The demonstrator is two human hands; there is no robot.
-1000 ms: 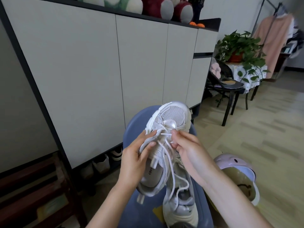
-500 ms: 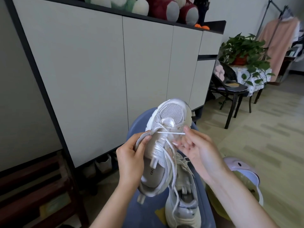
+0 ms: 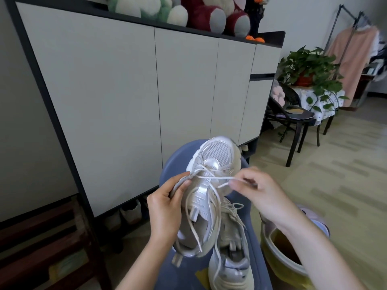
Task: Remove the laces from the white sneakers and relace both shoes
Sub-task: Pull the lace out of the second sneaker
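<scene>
My left hand grips a white sneaker by its left side and holds it up, toe pointing away from me. Its white lace is loose across the eyelets, and a strand runs taut to the right. My right hand pinches that strand just right of the shoe. More slack lace hangs down over the tongue. The second white sneaker lies below, on a blue stool, partly hidden by the held shoe.
A tall cabinet with pale doors stands close in front, with plush toys on top. A yellow bin sits at my right wrist. A black chair and a potted plant stand at the right.
My right hand has moved to the right, away from the shoe, drawing a strand of lace out sideways through the eyelets. My left hand keeps holding the shoe in place.
</scene>
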